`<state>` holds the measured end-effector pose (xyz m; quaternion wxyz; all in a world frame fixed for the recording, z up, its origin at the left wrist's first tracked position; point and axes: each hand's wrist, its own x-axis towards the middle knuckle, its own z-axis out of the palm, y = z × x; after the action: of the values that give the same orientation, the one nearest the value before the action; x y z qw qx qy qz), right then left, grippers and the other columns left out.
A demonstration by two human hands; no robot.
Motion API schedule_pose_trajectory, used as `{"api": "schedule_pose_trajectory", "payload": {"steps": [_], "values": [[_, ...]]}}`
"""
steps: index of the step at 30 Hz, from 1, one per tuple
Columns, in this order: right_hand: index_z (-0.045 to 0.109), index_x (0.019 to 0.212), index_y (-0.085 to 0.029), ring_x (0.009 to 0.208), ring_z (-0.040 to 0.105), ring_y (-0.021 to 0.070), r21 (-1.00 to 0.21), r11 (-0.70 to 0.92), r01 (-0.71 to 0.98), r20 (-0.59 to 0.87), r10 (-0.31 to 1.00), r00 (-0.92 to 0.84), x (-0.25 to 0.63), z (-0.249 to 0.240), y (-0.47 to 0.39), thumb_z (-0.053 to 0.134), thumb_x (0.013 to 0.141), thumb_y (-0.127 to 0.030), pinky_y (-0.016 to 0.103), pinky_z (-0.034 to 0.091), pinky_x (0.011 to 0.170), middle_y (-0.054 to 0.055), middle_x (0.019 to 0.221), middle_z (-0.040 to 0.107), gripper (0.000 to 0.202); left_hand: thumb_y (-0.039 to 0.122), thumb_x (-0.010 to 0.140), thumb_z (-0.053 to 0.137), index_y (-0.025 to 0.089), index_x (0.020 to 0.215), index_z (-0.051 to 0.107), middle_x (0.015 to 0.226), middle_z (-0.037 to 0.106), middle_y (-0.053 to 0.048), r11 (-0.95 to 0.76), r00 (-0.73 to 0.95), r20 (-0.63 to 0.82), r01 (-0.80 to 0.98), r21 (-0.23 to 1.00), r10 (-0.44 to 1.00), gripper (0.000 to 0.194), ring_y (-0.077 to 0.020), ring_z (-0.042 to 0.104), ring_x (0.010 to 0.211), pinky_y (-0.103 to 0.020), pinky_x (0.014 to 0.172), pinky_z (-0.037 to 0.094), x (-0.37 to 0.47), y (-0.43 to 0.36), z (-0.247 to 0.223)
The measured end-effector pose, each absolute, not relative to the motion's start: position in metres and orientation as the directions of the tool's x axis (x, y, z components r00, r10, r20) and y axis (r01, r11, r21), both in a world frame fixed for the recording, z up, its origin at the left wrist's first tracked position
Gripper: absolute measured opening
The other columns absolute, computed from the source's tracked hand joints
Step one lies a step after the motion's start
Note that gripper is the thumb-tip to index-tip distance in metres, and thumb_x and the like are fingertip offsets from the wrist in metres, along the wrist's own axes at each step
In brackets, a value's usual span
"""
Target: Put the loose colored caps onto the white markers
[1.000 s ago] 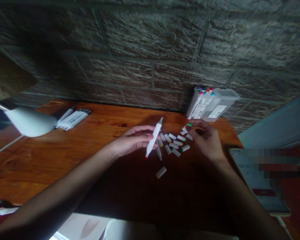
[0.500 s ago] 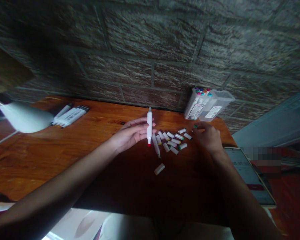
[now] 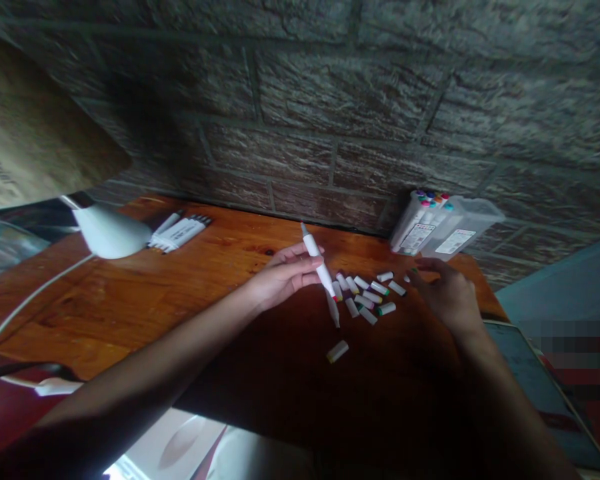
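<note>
My left hand (image 3: 293,275) is closed around a white double-ended marker (image 3: 317,257), which is tilted, with a grey tip at the top and a red band at its lower end. Behind and below it, another white marker (image 3: 333,310) lies on the table. My right hand (image 3: 447,293) has its fingertips pinched on a small white marker cap (image 3: 409,277) with a green end, at the right of the pile. Several loose white caps (image 3: 365,301) with coloured ends lie between my hands. One yellow-ended cap (image 3: 337,351) lies apart, nearer to me.
Clear plastic cases (image 3: 455,230), one holding several coloured markers, stand by the brick wall (image 3: 300,153). More white markers (image 3: 180,232) are stacked beside a lamp base (image 3: 111,230) at left. A tablet-like device (image 3: 535,387) lies under my right forearm. The wooden table (image 3: 220,267) ends near the right.
The view has swung left, so things appear further right and lower. The marker in my left hand has tipped, its red end swinging rightward. My right hand stays by the green-ended cap.
</note>
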<state>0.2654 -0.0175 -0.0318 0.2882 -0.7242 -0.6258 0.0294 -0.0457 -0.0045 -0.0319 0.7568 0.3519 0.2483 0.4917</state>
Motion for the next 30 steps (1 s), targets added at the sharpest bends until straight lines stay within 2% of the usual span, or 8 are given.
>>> {"api": "schedule_pose_trajectory", "payload": {"steps": [5, 14, 18, 21, 24, 27, 30], "values": [[0.075, 0.101, -0.021, 0.068, 0.071, 0.025, -0.444, -0.048, 0.895, 0.322, 0.924, 0.209, 0.265, -0.033, -0.017, 0.063, 0.08, -0.042, 0.037, 0.051, 0.072, 0.009, 0.091, 0.078, 0.033, 0.011, 0.068, 0.083, 0.012, 0.087, 0.071, 0.079, 0.073, -0.001, 0.247, 0.399, -0.009, -0.55, 0.797, 0.917, 0.022, -0.0122, 0.071, 0.072, -0.023, 0.072, 0.061, -0.045, -0.006, -0.032], [0.076, 0.094, -0.023, 0.069, 0.072, 0.0231, -0.462, -0.011, 0.887, 0.302, 0.938, 0.169, 0.262, -0.031, -0.019, 0.061, 0.08, -0.035, 0.033, 0.052, 0.07, 0.006, 0.085, 0.078, 0.024, 0.016, 0.076, 0.079, 0.014, 0.099, 0.072, 0.089, 0.077, -0.006, 0.239, 0.384, -0.03, -0.51, 0.826, 0.923, 0.025, -0.0164, 0.073, 0.081, -0.027, 0.076, 0.06, -0.045, -0.003, -0.034], [0.076, 0.097, -0.022, 0.073, 0.073, 0.0241, -0.478, -0.04, 0.877, 0.248, 0.952, 0.179, 0.259, -0.027, -0.02, 0.062, 0.08, -0.033, 0.034, 0.052, 0.073, 0.006, 0.084, 0.078, 0.025, 0.019, 0.07, 0.085, 0.013, 0.089, 0.071, 0.08, 0.074, -0.002, 0.199, 0.355, 0.004, -0.531, 0.824, 0.935, 0.024, -0.0127, 0.071, 0.073, -0.023, 0.07, 0.059, -0.044, -0.002, -0.032], [0.075, 0.1, -0.021, 0.068, 0.071, 0.023, -0.474, -0.046, 0.879, 0.272, 0.942, 0.196, 0.257, -0.026, -0.02, 0.063, 0.08, -0.034, 0.034, 0.051, 0.07, 0.006, 0.084, 0.077, 0.027, 0.021, 0.069, 0.086, 0.013, 0.083, 0.069, 0.074, 0.071, 0.001, 0.169, 0.344, 0.028, -0.528, 0.833, 0.938, 0.023, -0.0103, 0.068, 0.067, -0.019, 0.065, 0.058, -0.042, -0.003, -0.031], [0.075, 0.098, -0.02, 0.058, 0.065, 0.0182, -0.511, 0.122, 0.851, 0.314, 0.948, 0.053, 0.248, -0.024, -0.023, 0.062, 0.083, -0.035, 0.031, 0.05, 0.062, 0.006, 0.082, 0.076, 0.025, 0.023, 0.068, 0.087, 0.013, 0.082, 0.068, 0.071, 0.07, 0.001, 0.151, 0.347, 0.04, -0.505, 0.85, 0.937, 0.025, -0.0098, 0.067, 0.063, -0.018, 0.062, 0.058, -0.04, -0.006, -0.03], [0.075, 0.097, -0.02, 0.066, 0.066, 0.0165, -0.533, 0.362, 0.765, 0.348, 0.918, -0.191, 0.235, -0.023, -0.028, 0.06, 0.087, -0.031, 0.028, 0.051, 0.065, 0.007, 0.096, 0.076, 0.021, 0.024, 0.067, 0.087, 0.013, 0.08, 0.066, 0.068, 0.068, 0.003, 0.129, 0.337, 0.053, -0.496, 0.859, 0.94, 0.027, -0.0086, 0.067, 0.061, -0.017, 0.061, 0.057, -0.039, -0.008, -0.03], [0.074, 0.097, -0.021, 0.073, 0.067, 0.017, -0.528, 0.429, 0.733, 0.356, 0.895, -0.268, 0.225, -0.022, -0.033, 0.059, 0.09, -0.028, 0.027, 0.05, 0.066, 0.006, 0.097, 0.075, 0.018, 0.024, 0.068, 0.087, 0.013, 0.08, 0.065, 0.068, 0.068, 0.003, 0.089, 0.323, 0.085, -0.488, 0.868, 0.943, 0.027, -0.008, 0.067, 0.062, -0.015, 0.061, 0.056, -0.039, -0.008, -0.03]]}}
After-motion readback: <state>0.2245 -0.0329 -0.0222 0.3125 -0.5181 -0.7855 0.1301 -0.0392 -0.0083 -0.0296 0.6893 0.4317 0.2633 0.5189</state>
